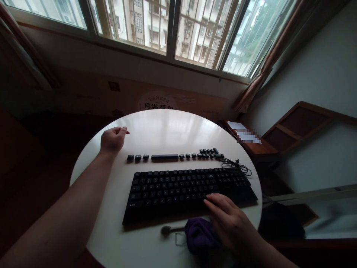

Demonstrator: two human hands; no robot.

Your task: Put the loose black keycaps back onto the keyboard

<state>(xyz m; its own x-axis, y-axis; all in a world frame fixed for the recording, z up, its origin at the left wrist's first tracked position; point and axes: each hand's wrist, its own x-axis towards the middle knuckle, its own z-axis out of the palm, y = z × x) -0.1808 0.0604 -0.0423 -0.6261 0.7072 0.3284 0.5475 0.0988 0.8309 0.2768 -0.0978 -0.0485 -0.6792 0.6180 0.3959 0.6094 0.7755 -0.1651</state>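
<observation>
On the white round table lies a black keyboard (173,190), with its bottom row and some right-hand keys off. My right hand (228,216) rests at its front edge, fingers stretched out and fingertips touching the keys' lower rows. Up and to the left, over the table's far left part, my left hand (113,139) is closed in a pinch; whatever is in it is hidden. Behind the keyboard stands a row of loose keycaps (138,158), including the long space bar (164,157). More keycaps (208,152) form a small cluster at the right end.
Beside my right hand lie a crumpled purple cloth (199,234), a small brush (166,230) and a thin wire keycap puller (180,239). The coiled cable (237,165) sits behind the keyboard's right end. A wooden side table (259,149) with papers stands at right.
</observation>
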